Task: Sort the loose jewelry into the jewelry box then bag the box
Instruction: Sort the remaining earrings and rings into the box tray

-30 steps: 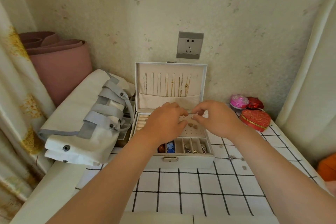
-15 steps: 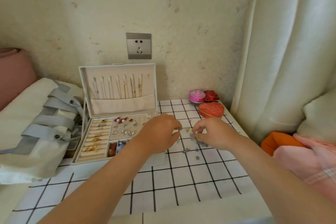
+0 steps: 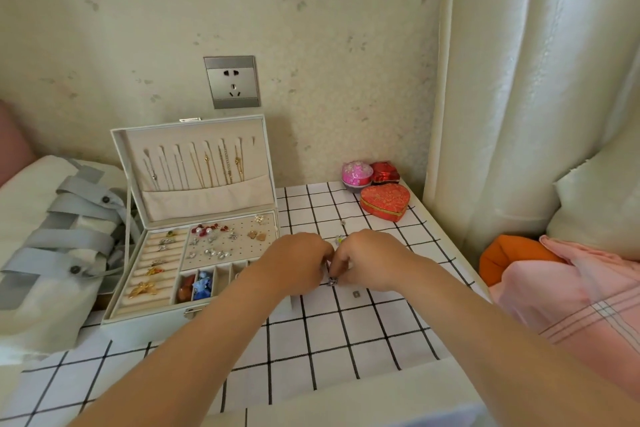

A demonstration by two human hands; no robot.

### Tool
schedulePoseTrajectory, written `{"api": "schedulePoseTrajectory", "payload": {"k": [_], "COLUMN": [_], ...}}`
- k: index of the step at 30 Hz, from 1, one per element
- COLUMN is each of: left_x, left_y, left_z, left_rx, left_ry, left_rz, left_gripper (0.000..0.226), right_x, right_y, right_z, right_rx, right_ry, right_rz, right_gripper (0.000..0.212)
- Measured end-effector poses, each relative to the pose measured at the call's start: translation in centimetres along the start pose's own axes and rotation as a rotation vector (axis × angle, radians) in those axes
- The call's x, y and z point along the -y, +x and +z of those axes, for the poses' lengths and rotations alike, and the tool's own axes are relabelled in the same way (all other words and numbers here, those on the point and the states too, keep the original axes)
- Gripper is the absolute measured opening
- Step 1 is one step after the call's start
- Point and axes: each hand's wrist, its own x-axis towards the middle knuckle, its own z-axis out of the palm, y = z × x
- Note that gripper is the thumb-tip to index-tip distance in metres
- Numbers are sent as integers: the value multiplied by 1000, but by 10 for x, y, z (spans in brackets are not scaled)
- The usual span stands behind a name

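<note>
Head view: fingertips of both hands are tucked under and mostly hidden. The left hand [image 3: 294, 262] and right hand [image 3: 369, 258] are curled together, pinching a small silvery piece [image 3: 331, 281] too tiny to identify, low over the checked cloth [image 3: 346, 340] just right of the jewelry box [image 3: 145, 321]. The left forearm covers the box's front right corner. Box is white, lid upright with chains hanging; rings in the left slots, earrings on the dotted panel, red and blue bits in the front compartments. Loose stud [image 3: 355, 294] lies near. The bag [image 3: 52, 253] is cut off at left.
</note>
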Motion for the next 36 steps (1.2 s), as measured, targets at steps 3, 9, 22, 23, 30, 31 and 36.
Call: {"api": "schedulePoseTrajectory", "payload": {"k": [3, 9, 22, 23, 30, 31, 36], "left_x": [1, -1, 1, 6, 51, 58, 85], "left_y": [-2, -4, -14, -17, -48, -52, -70], "left_z": [0, 2, -4, -8, -40, -43, -47], "left_rx": [-42, -71, -223, -258, -453, -467, -477], "left_ry": [-21, -19, -47, -65, -262, -306, -441], "left_rz": [27, 25, -10, -22, -136, -153, -215], "left_gripper": [32, 24, 13, 13, 9, 8, 8], "right_x": [-2, -12, -6, -2, 43, 52, 83], "right_y": [2, -2, -8, -6, 20, 24, 41], "right_z": [-1, -6, -24, -24, -27, -28, -26], "right_rx": [-31, -114, -233, -242, -330, -332, -301], "right_ry": [-29, 92, 419, 422, 392, 382, 317], "right_rz": [8, 57, 154, 149, 55, 44, 7], "right_gripper": [16, 9, 15, 16, 5, 5, 5]}}
